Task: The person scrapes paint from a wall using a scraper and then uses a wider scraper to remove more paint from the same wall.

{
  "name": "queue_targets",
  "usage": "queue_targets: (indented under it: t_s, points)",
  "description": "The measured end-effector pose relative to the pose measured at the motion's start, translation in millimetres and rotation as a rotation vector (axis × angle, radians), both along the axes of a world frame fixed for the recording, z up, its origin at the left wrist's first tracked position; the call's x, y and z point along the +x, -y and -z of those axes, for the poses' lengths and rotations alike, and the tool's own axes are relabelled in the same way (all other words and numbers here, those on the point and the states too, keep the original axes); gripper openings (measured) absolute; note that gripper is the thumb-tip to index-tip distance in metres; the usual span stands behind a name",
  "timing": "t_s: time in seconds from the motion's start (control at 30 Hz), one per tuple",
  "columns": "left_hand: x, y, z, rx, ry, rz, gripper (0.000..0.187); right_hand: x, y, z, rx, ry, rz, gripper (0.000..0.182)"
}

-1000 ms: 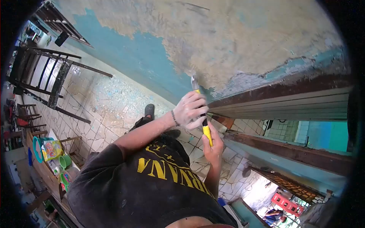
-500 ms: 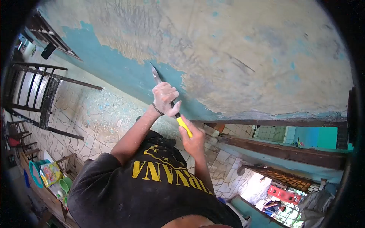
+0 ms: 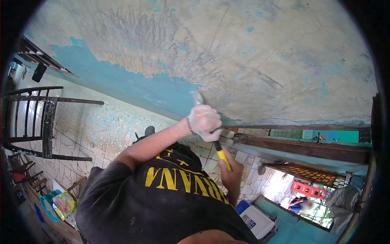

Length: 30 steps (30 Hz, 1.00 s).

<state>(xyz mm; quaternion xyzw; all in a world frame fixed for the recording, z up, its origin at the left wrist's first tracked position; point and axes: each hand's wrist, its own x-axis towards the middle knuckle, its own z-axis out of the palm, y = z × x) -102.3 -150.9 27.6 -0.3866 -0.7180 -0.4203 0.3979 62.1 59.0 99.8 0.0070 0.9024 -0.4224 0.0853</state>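
A scraper (image 3: pixel 223 159) with a yellow and black handle is gripped in both my hands, its blade pointing up at the wall (image 3: pixel 252 73). My left hand (image 3: pixel 206 122), dusted white and with a dark bracelet at the wrist, is closed round its front part near the blade. Lower down, my right hand (image 3: pixel 232 167) wraps the yellow end of the handle. The blade tip is at the border between blue-green paint (image 3: pixel 150 91) and the bare, greyish-beige scraped surface. Part of the tool is hidden behind my left fingers.
Paint flakes (image 3: pixel 109 122) litter the tiled floor at the wall's foot. On the left lies a dark wooden chair (image 3: pixel 48 126). A teal basket (image 3: pixel 48 207) sits on a table at lower left. Wooden beam (image 3: pixel 304 150) and a doorway, with a person (image 3: pixel 297 204) beyond, are at right.
Both hands and the scraper have moved right and downward in view, with the blade now at the right part of the blue-green strip. The view has also shifted slightly.
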Motion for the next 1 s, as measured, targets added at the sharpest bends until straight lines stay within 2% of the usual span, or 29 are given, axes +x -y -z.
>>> queue_targets:
  t_s: [0.1, 0.13, 0.23, 0.3, 0.37, 0.43, 0.5, 0.53, 0.6, 0.67, 0.7, 0.77, 0.8, 0.83, 0.93, 1.0]
  points:
    - [-3, 19, 6, -0.002, 0.006, -0.071, 0.027, -7, 30, 13, -0.038, -0.286, -0.085, 0.039]
    - [-4, 17, 5, 0.018, 0.012, -0.098, 0.028, -6, 28, 12, -0.011, -0.295, -0.061, 0.034]
    - [1, 2, -15, 0.077, 0.061, -0.101, 0.030, -7, 1, -24, -0.052, -0.617, -0.111, 0.027]
    - [-2, -16, -44, 0.180, 0.037, -0.043, 0.036, 20, 16, -58, -0.414, -0.604, 0.243, 0.021]
    - [-3, -28, -89, 0.210, -0.079, 0.103, 0.042, 10, -4, -77, -0.170, -1.077, -0.051, 0.017]
    - [-3, -28, -103, 0.213, -0.147, 0.170, 0.046, -19, 13, -93, -0.310, -1.445, -0.115, 0.020]
    - [-7, -23, -108, 0.190, -0.185, 0.156, 0.048, -25, 51, -99, -0.558, -1.397, -0.139, 0.022]
    - [-7, -21, -100, 0.210, -0.184, 0.070, 0.046, -25, 67, -95, -0.672, -1.303, -0.185, 0.022]
    - [-6, -16, -63, 0.251, -0.191, -0.100, 0.042, -23, 100, -76, -0.713, -1.239, -0.156, 0.023]
    - [-12, -11, -46, 0.322, -0.208, -0.051, 0.040, -16, 130, -69, -0.612, -1.250, -0.124, 0.023]
    - [-11, -9, -41, 0.359, -0.205, -0.030, 0.040, -19, 129, -69, -0.644, -1.256, -0.175, 0.023]
    - [3, -10, -52, 0.338, -0.091, -0.018, 0.034, -19, 122, -68, -0.689, -1.238, -0.234, 0.024]
    - [4, -13, -61, 0.315, -0.035, 0.027, 0.033, -24, 123, -81, -0.633, -1.313, -0.132, 0.024]
    - [0, -16, -74, 0.292, 0.002, 0.065, 0.032, -21, 117, -94, -0.650, -1.344, -0.128, 0.022]
    - [-2, -27, -113, 0.281, -0.003, 0.247, 0.030, -17, 106, -115, -0.681, -1.381, -0.104, 0.022]
    - [-2, -27, -96, 0.304, 0.006, 0.184, 0.028, -21, 109, -118, -0.674, -1.349, -0.053, 0.027]
